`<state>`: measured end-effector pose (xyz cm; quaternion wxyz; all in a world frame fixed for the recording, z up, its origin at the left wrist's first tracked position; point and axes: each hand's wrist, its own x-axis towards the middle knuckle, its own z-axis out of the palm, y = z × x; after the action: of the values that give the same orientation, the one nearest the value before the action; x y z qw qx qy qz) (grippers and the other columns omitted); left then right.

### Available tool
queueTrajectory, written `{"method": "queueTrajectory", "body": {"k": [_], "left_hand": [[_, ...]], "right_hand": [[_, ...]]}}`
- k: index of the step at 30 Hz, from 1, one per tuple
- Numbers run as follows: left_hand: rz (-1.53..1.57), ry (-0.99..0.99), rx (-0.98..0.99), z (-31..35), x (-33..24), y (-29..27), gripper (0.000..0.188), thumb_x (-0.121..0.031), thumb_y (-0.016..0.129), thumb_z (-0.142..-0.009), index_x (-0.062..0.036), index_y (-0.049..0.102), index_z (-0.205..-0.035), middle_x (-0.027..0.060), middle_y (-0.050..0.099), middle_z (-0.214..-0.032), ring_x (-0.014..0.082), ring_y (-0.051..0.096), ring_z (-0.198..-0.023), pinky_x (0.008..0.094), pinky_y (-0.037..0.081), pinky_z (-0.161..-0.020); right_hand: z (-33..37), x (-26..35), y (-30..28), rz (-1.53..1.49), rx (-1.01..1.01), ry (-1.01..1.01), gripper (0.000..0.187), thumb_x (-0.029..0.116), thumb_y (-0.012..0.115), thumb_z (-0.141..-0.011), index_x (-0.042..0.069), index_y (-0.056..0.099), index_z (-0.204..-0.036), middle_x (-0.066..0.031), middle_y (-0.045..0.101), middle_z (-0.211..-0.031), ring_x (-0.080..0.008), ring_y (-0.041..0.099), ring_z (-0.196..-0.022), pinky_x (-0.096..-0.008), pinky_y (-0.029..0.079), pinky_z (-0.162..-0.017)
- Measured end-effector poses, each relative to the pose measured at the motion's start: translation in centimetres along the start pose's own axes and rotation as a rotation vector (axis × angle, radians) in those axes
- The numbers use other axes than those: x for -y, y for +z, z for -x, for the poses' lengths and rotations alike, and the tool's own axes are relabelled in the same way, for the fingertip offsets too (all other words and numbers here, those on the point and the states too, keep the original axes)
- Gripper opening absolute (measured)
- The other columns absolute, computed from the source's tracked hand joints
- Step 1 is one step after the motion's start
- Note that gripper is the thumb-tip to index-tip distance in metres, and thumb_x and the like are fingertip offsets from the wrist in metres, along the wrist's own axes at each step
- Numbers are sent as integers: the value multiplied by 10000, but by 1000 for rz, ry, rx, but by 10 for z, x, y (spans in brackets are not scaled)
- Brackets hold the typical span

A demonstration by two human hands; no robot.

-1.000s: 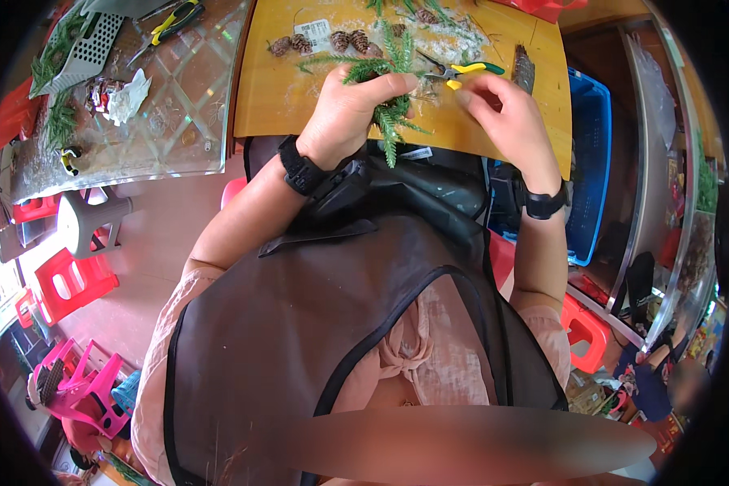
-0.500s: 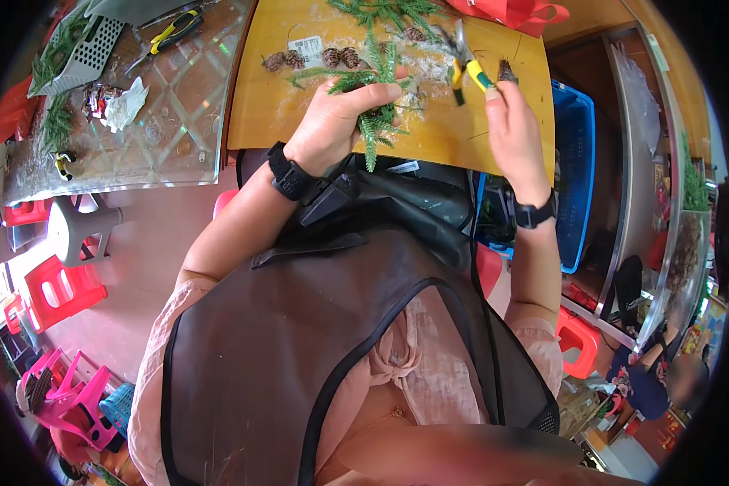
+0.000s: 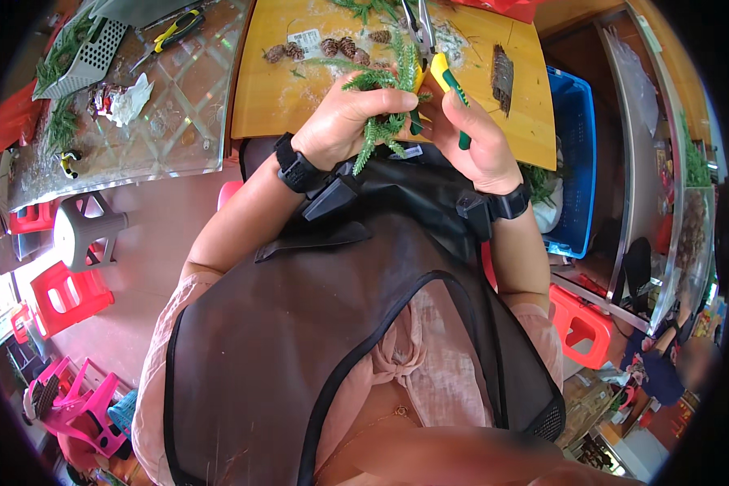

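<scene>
My left hand (image 3: 344,121) is closed on a bunch of green artificial pine sprigs (image 3: 381,134), the thumb pressing across them. The needles stick out above and below the fingers. Right beside it, my right hand (image 3: 478,146) grips a pair of pliers (image 3: 440,69) with yellow and green handles. Their metal jaws point away from me over the table and look parted. One handle lies against the right thumb; the other is partly behind the sprigs and fingers. Whether anything sits in the jaws, I cannot tell.
Several pine cones (image 3: 347,47) and a strip of bark (image 3: 501,78) lie on the wooden table (image 3: 259,97), dusted with white flakes. At left a glass-topped table (image 3: 182,134) bears other pliers (image 3: 176,31) and a white basket (image 3: 97,53). A blue crate (image 3: 579,162) stands at right.
My right hand has moved left with the pliers, from above the table's right side to beside the left hand. The pliers now point away from me. My left hand still holds the sprigs.
</scene>
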<state>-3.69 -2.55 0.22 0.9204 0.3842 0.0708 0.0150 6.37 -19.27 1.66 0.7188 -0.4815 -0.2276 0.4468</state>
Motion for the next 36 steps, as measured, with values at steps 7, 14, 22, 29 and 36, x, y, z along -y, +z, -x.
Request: {"method": "queueTrajectory", "body": {"k": [7, 14, 22, 29, 36], "left_hand": [[61, -51, 27, 5, -4, 6, 154, -90, 686, -856, 18, 647, -957, 73, 660, -843, 161, 638, -703, 278, 513, -617], [8, 45, -110, 8, -9, 9, 301, -262, 609, -923, 4, 624, -1063, 30, 605, -780, 65, 480, -570, 183, 341, -492], [1, 113, -143, 18, -6, 26, 302, -240, 631, -912, 13, 638, -1076, 57, 648, -853, 88, 574, -668, 196, 400, -545], [-67, 148, -135, 17, -4, 22, 282, -223, 649, -903, 4, 654, -1071, 79, 674, -926, 120, 636, -765, 235, 450, -606], [-33, 318, -116, 10, 2, 20, 166, -105, 687, -864, 10, 634, -971, 65, 668, -853, 172, 651, -739, 278, 523, -635]], "right_hand": [[18, 12, -6, 147, -25, -143, 466, 303, 533, -994, 22, 448, -1355, -114, 524, -1324, -235, 491, -1232, -387, 390, -1031], [55, 1, -21, 1354, -204, -375, 305, 130, 610, -931, -2, 503, -1184, -170, 583, -1114, -298, 584, -1036, -389, 451, -912], [48, 1, -5, 1562, -189, -656, 368, 58, 689, -785, 5, 536, -1116, -189, 562, -993, -383, 556, -943, -429, 463, -806], [51, 1, -7, 1602, -223, -580, 312, 71, 665, -828, -3, 542, -1105, -182, 577, -979, -387, 573, -929, -422, 466, -789], [50, -10, -6, 1503, -246, -547, 245, 100, 651, -868, 3, 545, -1068, -164, 589, -889, -377, 593, -801, -410, 476, -709]]}}
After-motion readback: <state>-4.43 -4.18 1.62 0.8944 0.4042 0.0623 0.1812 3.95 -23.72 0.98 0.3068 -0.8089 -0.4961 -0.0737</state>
